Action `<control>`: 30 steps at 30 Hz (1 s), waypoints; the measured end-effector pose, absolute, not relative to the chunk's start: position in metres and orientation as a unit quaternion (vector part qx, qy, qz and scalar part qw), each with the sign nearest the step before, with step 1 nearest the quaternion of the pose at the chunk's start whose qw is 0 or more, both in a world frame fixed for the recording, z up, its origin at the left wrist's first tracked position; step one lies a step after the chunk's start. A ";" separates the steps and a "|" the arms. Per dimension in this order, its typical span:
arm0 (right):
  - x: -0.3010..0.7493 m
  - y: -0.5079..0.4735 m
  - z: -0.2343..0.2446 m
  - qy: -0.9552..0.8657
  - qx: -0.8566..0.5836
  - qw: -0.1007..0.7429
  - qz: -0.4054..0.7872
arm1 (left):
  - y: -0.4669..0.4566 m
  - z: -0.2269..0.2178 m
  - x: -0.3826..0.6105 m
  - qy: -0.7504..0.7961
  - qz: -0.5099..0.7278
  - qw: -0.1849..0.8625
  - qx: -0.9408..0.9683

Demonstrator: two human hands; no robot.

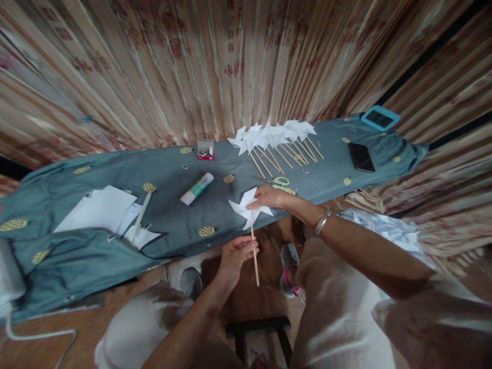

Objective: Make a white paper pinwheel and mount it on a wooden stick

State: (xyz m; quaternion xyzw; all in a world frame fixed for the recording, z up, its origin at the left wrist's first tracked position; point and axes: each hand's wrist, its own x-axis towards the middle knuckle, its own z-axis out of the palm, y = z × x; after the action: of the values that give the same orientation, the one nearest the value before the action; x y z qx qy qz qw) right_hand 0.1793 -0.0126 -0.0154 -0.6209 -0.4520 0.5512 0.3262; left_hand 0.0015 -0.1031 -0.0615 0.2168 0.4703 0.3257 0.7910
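My left hand [236, 253] pinches a thin wooden stick [255, 264] just below a white paper pinwheel [248, 209] at the table's near edge. My right hand [269, 197] rests on top of the pinwheel's centre, fingers pressed down on it. A row of several finished white pinwheels on sticks [274, 141] lies at the back of the blue-grey cloth [169, 169]. A glue stick [197, 188] with a green label lies left of my hands. Green-handled scissors [282, 182] lie just behind my right hand.
A small red-and-white box of pins [205, 149] stands at the back. White paper sheets [102, 210] and a loose stick [141, 215] lie to the left. A black phone [361, 157] and a teal-framed device [380, 118] lie at the right. Patterned curtain behind.
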 end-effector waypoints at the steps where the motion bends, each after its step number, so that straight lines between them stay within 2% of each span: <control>1: 0.179 -0.015 -0.012 -0.445 -0.612 0.304 0.579 | -0.101 -0.059 0.001 0.468 0.331 0.790 0.218; 3: 0.179 -0.018 -0.007 -0.419 -0.605 0.292 0.610 | -0.096 -0.054 0.000 0.461 0.344 0.788 0.221; 9: 0.185 -0.022 -0.002 -0.317 -0.605 0.460 0.567 | -0.071 -0.036 0.001 0.459 0.370 0.767 0.255; 12: 0.188 -0.018 0.001 -0.292 -0.589 0.500 0.564 | -0.054 -0.032 0.004 0.465 0.386 0.749 0.271; 19: 0.186 -0.007 0.004 -0.295 -0.600 0.519 0.533 | -0.026 -0.031 0.016 0.467 0.421 0.709 0.320; 30: 0.170 -0.004 0.004 -0.334 -0.571 0.502 0.558 | -0.013 -0.034 0.020 0.468 0.456 0.673 0.346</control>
State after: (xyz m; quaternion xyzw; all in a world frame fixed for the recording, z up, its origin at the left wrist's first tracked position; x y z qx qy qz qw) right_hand 0.1697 -0.0042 0.0043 -0.5706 -0.3343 0.5576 0.5016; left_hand 0.0198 -0.0132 -0.0342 0.3464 0.4682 0.4556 0.6733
